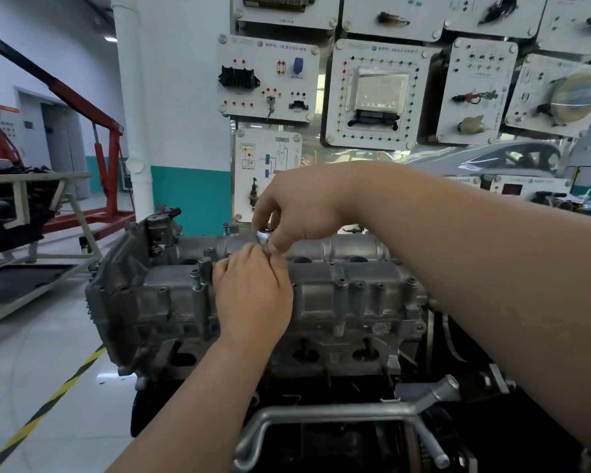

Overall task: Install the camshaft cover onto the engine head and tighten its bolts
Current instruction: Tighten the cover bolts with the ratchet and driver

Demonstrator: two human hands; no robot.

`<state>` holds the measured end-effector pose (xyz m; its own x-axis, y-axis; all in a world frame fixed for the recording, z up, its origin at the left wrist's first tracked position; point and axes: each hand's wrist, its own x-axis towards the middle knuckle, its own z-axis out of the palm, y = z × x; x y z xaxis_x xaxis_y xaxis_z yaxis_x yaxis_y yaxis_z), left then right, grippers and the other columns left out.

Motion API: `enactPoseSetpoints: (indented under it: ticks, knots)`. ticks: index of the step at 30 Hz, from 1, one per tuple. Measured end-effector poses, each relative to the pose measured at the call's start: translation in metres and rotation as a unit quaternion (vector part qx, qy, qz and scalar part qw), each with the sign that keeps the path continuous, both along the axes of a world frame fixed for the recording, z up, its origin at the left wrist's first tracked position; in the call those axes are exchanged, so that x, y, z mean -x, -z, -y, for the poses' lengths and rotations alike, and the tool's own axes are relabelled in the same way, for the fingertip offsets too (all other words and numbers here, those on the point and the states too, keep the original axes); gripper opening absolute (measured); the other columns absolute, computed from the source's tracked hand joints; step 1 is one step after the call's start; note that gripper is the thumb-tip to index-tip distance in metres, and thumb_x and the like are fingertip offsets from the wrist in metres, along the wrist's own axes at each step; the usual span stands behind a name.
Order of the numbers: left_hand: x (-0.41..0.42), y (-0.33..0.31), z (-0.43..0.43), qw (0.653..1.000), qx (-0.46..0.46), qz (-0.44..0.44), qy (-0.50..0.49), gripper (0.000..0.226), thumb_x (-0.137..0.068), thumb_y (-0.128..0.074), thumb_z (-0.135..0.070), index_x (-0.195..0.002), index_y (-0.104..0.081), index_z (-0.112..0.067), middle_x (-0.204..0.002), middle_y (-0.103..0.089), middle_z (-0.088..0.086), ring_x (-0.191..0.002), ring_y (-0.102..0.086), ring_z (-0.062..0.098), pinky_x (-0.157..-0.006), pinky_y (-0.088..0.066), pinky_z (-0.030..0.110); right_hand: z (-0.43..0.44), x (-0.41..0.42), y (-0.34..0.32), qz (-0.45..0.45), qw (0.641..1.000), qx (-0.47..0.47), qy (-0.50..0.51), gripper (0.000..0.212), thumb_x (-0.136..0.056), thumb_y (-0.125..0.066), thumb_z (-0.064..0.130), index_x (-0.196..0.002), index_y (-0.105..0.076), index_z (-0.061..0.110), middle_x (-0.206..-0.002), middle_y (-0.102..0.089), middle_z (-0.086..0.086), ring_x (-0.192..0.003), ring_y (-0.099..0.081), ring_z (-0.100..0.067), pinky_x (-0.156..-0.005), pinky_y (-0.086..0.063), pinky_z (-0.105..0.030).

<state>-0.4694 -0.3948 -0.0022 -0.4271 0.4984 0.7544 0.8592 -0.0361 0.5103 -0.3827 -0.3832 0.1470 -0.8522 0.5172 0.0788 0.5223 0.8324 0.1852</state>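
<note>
This is an automotive training workshop; a bare grey cast-metal engine (355,295) stands in the middle; behind it hang white teaching boards (268,80) carrying connectors, sensors, a control unit and wiring diagrams; at the left a red hydraulic engine crane (101,155) stands on a glossy pale tiled floor (21,370) marked with yellow-and-black hazard tape (48,403); a silver car (485,158) shows behind the boards.

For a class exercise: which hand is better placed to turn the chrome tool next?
Probably right: the right hand pinches the chrome tool from above; the left hand sits lower, over the camshaft cover.
</note>
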Motion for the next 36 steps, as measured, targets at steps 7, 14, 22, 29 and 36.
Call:
enactPoseSetpoints:
  ticks: [7, 14, 22, 29, 36]
  knots:
    - [-0.006, 0.010, -0.005, 0.994, -0.080, 0.071, 0.008, 0.020, -0.097, -0.033, -0.025, -0.088, -0.049, -0.018, -0.081, -0.044, -0.009, -0.077, -0.033, 0.006, -0.086, -0.029, 0.029, 0.005, 0.010, 0.010, -0.015, 0.998, -0.038, 0.042, 0.029, -0.091, -0.055, 0.037, -0.072, -0.061, 0.016, -0.045, -0.056, 0.006, -0.043, -0.052, -0.008, -0.040, -0.038, -0.020]
    - [-0.005, 0.018, -0.007, 0.995, -0.051, 0.081, 0.005, 0.056, -0.091, -0.023, -0.042, -0.096, -0.067, -0.008, -0.095, -0.066, 0.014, -0.094, -0.058, 0.041, -0.080, -0.044, 0.046, 0.009, 0.023, 0.016, -0.019, 0.999, -0.039, 0.028, 0.043, -0.100, -0.042, 0.040, -0.065, -0.047, 0.016, -0.055, -0.050, 0.001, -0.022, -0.040, 0.005, -0.029, -0.030, -0.007]
    - [-0.003, 0.017, -0.008, 0.991, -0.133, 0.005, -0.014, 0.037, -0.094, -0.029, -0.027, -0.078, -0.058, -0.013, -0.070, -0.050, -0.008, -0.072, -0.056, 0.022, -0.083, -0.028, 0.028, -0.012, 0.009, 0.001, 0.024, 0.999, -0.029, 0.023, 0.038, -0.083, -0.064, 0.053, -0.097, -0.072, 0.018, -0.094, -0.073, -0.001, -0.086, -0.069, -0.019, -0.071, -0.053, -0.032]
    - [-0.007, 0.016, -0.008, 0.991, -0.130, 0.028, -0.008, 0.041, -0.094, -0.025, -0.028, -0.078, -0.058, -0.010, -0.069, -0.055, -0.001, -0.070, -0.056, 0.025, -0.081, -0.030, 0.030, -0.011, 0.000, 0.003, -0.012, 0.999, -0.020, 0.030, 0.039, -0.082, -0.065, 0.055, -0.084, -0.071, 0.016, -0.075, -0.071, 0.001, -0.070, -0.067, -0.017, -0.057, -0.048, -0.027]
    - [-0.012, 0.017, -0.008, 0.991, -0.111, 0.071, -0.002, 0.046, -0.091, -0.031, -0.034, -0.088, -0.063, -0.001, -0.083, -0.066, 0.017, -0.083, -0.058, 0.028, -0.084, -0.042, 0.036, 0.001, 0.014, 0.014, -0.003, 0.997, -0.008, 0.074, 0.051, -0.092, -0.044, 0.052, -0.058, -0.057, 0.016, -0.031, -0.048, 0.007, -0.025, -0.047, -0.007, -0.039, -0.037, -0.020]
